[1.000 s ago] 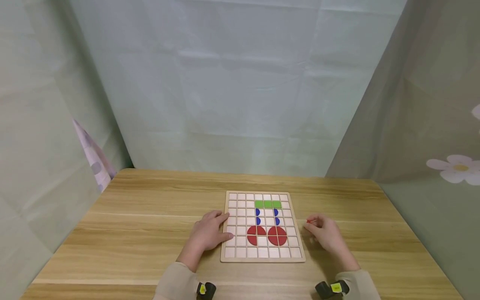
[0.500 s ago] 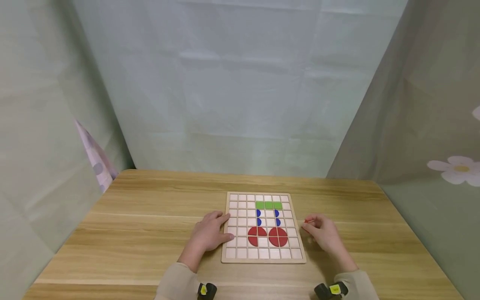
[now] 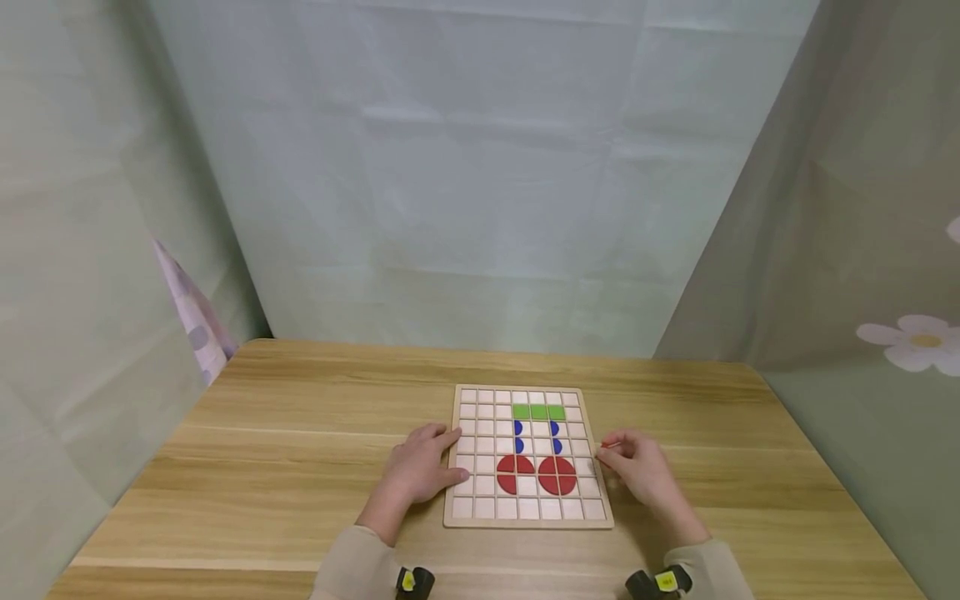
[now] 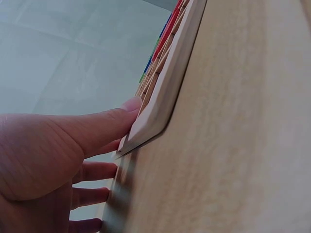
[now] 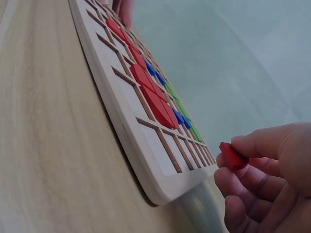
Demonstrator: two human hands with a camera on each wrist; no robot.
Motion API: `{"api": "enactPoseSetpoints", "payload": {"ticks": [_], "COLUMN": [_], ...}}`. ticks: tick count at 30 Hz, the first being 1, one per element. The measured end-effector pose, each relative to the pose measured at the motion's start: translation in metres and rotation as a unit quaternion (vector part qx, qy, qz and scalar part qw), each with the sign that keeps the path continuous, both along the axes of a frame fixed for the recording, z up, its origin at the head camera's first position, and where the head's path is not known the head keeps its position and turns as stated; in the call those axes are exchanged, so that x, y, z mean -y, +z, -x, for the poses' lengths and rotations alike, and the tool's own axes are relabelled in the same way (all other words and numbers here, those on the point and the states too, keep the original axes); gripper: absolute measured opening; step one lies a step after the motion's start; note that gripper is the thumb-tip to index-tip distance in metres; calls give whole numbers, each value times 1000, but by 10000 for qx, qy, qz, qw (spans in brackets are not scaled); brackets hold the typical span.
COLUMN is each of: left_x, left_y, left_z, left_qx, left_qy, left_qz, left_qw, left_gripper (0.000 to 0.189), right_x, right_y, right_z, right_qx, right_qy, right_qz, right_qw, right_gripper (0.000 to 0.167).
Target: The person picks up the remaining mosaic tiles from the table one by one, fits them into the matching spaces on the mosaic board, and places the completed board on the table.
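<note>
A wooden grid board (image 3: 483,520) lies flat on the table, its cells holding coloured pieces. Green squares (image 3: 538,412) form a row near the top. Below them sit blue half-discs (image 3: 557,447) in two columns. Red quarter pieces (image 3: 557,476) make a full disc at right; the left red group (image 3: 515,464) has three quarters and a bare lower-right cell. My left hand (image 3: 420,463) rests at the board's left edge, thumb tip on the rim, fingers fairly straight. Just off the right edge, my right hand (image 3: 642,467) pinches a small red piece (image 5: 233,156) between thumb and fingers.
The wood-grain table (image 3: 300,467) extends around the board on all sides. A pale hanging cloth (image 3: 465,183) stands behind it, and more cloth hangs at left and right. Dark cameras (image 3: 660,582) sit on both wrists.
My right hand has moved slightly left, closer to the board's right edge, still pinching the red piece. The left hand keeps its place on the board, and the pieces in the grid look unchanged.
</note>
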State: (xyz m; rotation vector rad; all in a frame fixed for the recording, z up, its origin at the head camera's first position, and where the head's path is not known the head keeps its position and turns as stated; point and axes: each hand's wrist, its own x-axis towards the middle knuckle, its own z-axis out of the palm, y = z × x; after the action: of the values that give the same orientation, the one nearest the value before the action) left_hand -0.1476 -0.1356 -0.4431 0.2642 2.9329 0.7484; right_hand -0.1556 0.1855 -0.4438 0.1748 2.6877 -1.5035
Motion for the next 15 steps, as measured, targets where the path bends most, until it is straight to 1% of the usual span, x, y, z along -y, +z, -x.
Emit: {"api": "enactPoseSetpoints", "payload": {"ticks": [7,15], "left_x": [1,0], "left_y": [0,-2], "left_z": [0,1], "left_qx": [-24,-22], "left_qy": [-29,-25], "left_qz": [2,-12], "left_qw": [10000,10000], "left_gripper": [62,63], "right_x": [7,13], "right_y": [-2,-3], "right_z": [-2,-3], "right_qx": [-14,-3], "right_qy": [93,155], "right_qz": [217,288], "right_qw": [9997,9995], "right_gripper": [17,16]}}
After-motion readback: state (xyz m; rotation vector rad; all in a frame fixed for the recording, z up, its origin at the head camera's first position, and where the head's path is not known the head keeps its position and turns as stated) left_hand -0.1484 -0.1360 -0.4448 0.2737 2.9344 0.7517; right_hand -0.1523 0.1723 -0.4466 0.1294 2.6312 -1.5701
